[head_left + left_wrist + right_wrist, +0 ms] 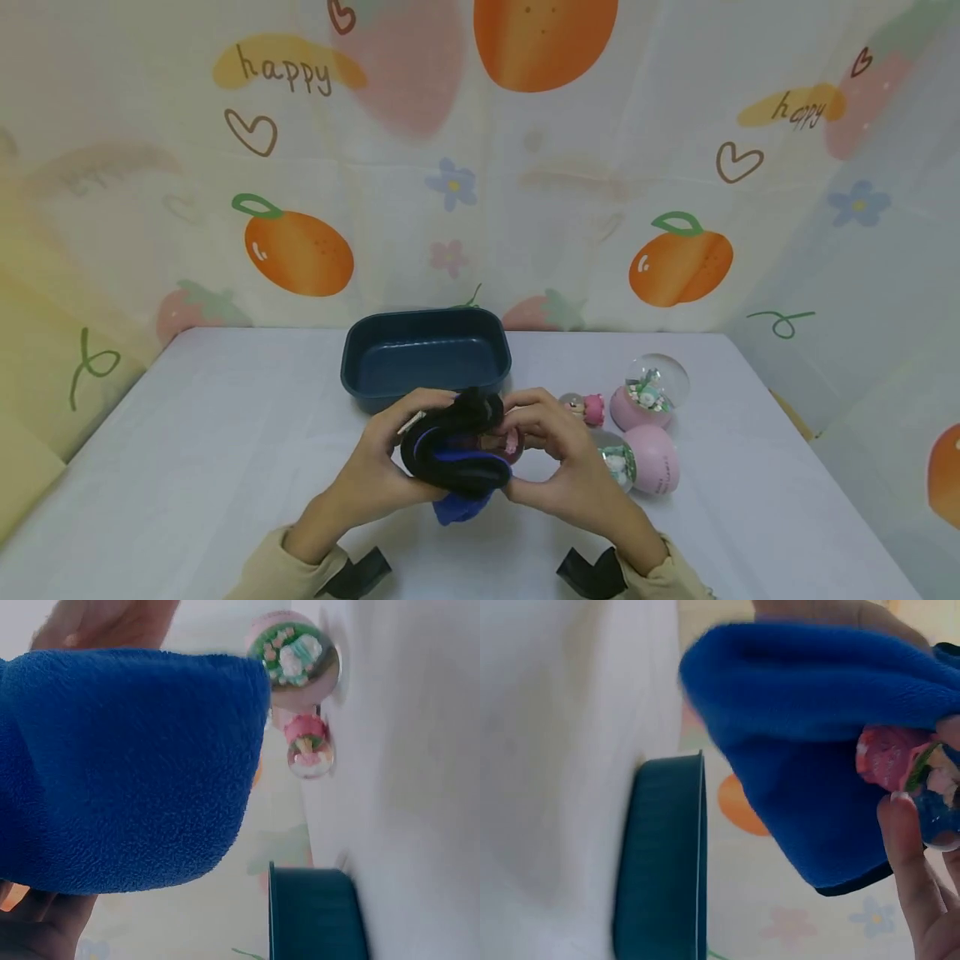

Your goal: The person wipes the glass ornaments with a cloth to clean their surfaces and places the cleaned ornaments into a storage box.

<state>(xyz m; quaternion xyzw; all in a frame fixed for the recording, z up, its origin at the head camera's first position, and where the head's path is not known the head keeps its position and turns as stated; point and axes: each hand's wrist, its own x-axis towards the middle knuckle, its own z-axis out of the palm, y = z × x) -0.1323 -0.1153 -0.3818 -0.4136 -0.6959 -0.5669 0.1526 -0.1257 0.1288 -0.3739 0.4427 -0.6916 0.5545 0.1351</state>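
Small globe (513, 445) partly hidden by blue cloth (450, 477).

The folded blue-and-black plush cloth (142, 772) is covered in fuzzy, matt pile. A clear, shiny dome is seen on the small snow globe with a ruffled pink base (892, 757). The dark teal rectangular tub (664, 855) is made of smooth, plastic-looking material, faintly glossy inside. The white tabletop (225, 433) is finished matt.

Free room left of the left hand (375, 467); obstacles: basin (426, 354) ahead, snow globes (654, 460) rightward.
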